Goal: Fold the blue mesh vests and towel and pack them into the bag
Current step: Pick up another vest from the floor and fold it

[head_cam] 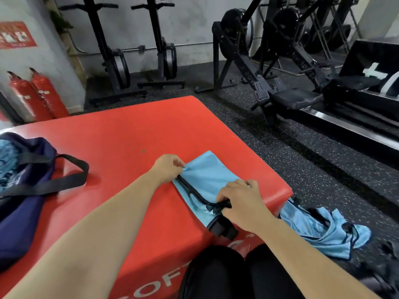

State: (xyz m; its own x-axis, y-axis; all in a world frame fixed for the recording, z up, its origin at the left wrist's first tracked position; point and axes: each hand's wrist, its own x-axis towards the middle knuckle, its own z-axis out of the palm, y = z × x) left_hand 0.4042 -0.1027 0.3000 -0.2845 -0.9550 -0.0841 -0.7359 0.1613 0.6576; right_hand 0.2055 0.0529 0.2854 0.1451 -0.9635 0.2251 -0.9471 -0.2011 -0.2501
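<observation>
- Evidently mid-fold: the blue mesh vest (207,175) lies flat on the red bench (129,134), centre frame, probably for a clean crease.
- Left hand (169,168) pinches its far corner, and right hand (239,201) grips the black trim, holding the edges aligned.
- Second vest (323,225) waits on the floor, lower right.
- Bag (21,212) lies on the bench at the left edge, within reach.

Was a gym. Had black rowing machines (254,76) lined up across the upper right, plus two upright black machines with flywheel housings (112,63) against the grey wall (133,24) at top centre. Was floored in dark speckled rubber (291,152). Showed a red padded box (129,137) with white lettering on its front, centre to bottom. Had two red fire extinguishers (36,96) and a red wall sign (15,35) at upper left. Included blue mesh vests (319,227), sports-bib type, at lower right.
</observation>
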